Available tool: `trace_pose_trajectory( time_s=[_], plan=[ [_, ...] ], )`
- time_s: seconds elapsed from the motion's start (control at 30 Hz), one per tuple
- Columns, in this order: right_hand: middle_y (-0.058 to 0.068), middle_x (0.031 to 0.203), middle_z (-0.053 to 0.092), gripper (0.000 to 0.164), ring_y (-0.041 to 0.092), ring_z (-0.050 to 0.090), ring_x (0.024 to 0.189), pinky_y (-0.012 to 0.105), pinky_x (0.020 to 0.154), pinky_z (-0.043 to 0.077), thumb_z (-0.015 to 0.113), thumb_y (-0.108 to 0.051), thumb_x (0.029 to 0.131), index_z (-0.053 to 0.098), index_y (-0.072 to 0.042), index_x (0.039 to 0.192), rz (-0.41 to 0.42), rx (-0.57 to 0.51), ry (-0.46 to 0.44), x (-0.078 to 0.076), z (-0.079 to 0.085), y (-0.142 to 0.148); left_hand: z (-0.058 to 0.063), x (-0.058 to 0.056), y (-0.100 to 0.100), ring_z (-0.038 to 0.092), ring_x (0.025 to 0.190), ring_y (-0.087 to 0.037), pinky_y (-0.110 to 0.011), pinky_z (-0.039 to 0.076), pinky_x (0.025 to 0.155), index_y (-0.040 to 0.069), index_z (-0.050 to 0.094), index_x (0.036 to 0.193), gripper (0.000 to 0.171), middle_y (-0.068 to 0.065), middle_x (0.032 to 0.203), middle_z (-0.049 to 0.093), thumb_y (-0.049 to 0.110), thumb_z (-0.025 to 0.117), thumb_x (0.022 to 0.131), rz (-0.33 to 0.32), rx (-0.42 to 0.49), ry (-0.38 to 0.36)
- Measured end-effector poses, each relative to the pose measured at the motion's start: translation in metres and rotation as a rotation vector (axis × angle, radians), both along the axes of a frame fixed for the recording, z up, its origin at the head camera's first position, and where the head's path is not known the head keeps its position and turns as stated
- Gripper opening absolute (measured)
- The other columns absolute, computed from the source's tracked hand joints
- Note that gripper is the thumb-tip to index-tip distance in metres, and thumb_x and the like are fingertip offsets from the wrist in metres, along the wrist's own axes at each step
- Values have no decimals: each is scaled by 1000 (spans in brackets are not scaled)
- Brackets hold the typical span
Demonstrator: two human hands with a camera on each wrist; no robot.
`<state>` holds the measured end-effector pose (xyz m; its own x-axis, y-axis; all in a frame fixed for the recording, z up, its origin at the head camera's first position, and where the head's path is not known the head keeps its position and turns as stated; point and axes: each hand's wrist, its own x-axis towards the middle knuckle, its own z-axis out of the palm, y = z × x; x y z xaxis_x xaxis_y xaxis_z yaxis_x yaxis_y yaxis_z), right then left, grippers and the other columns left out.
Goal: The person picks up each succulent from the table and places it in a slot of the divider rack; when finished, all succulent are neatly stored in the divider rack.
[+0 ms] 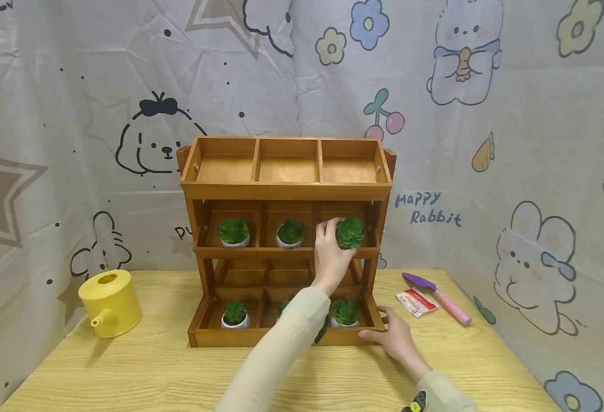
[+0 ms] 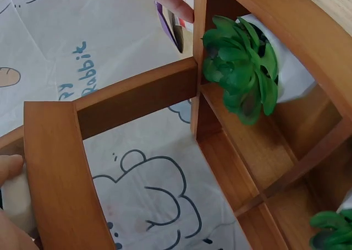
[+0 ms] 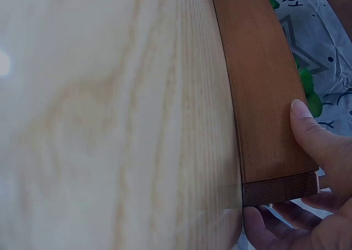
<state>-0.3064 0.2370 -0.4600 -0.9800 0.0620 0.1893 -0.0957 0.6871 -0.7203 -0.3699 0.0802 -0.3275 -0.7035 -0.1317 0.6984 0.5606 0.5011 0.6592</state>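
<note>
A wooden tiered plant shelf (image 1: 286, 191) stands on the table, each tier split into compartments. My left hand (image 1: 330, 252) grips a potted succulent (image 1: 350, 232) at the middle tier's right compartment. Its white pot (image 2: 16, 200) shows between the fingers in the left wrist view, partly hidden by a shelf post. My right hand (image 1: 395, 335) holds the bottom tier's right front corner; in the right wrist view the thumb (image 3: 308, 123) lies on the front board and the fingers reach round its end. Two more potted succulents (image 1: 233, 232) sit in the middle tier.
Several potted succulents (image 1: 345, 313) sit in the bottom tier, one partly behind my left arm. A yellow watering can (image 1: 111, 303) stands left of the shelf. To the right lie a red and white packet (image 1: 416, 302) and a purple trowel with a pink handle (image 1: 451, 306).
</note>
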Motion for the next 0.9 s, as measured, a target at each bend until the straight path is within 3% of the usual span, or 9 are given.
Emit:
trace_pose_trajectory(
  time_s=[0.33, 0.57, 0.9],
  plan=[
    [28, 112, 63, 87, 42, 59, 104, 54, 88, 48, 85, -34, 69, 44, 6, 135, -4, 12, 3, 0, -1, 0, 2, 1, 3, 62, 102, -28, -41, 54, 85, 11, 57, 123, 57, -12, 117, 53, 15, 84, 73, 57, -40, -4],
    [27, 111, 63, 83, 41, 60, 102, 52, 85, 49, 86, -30, 69, 46, 5, 133, -9, -8, 3, 2, -2, -2, 3, 3, 5, 63, 99, -29, -44, 54, 79, 11, 55, 127, 61, -12, 116, 54, 23, 83, 75, 96, -92, -90],
    [26, 111, 63, 84, 40, 60, 102, 53, 87, 48, 85, -33, 70, 45, 6, 134, -9, 11, 7, 1, 1, -3, 12, 1, 9, 65, 90, -32, -43, 56, 71, 6, 56, 122, 59, -15, 111, 56, 29, 82, 74, 163, -151, -178]
  ],
)
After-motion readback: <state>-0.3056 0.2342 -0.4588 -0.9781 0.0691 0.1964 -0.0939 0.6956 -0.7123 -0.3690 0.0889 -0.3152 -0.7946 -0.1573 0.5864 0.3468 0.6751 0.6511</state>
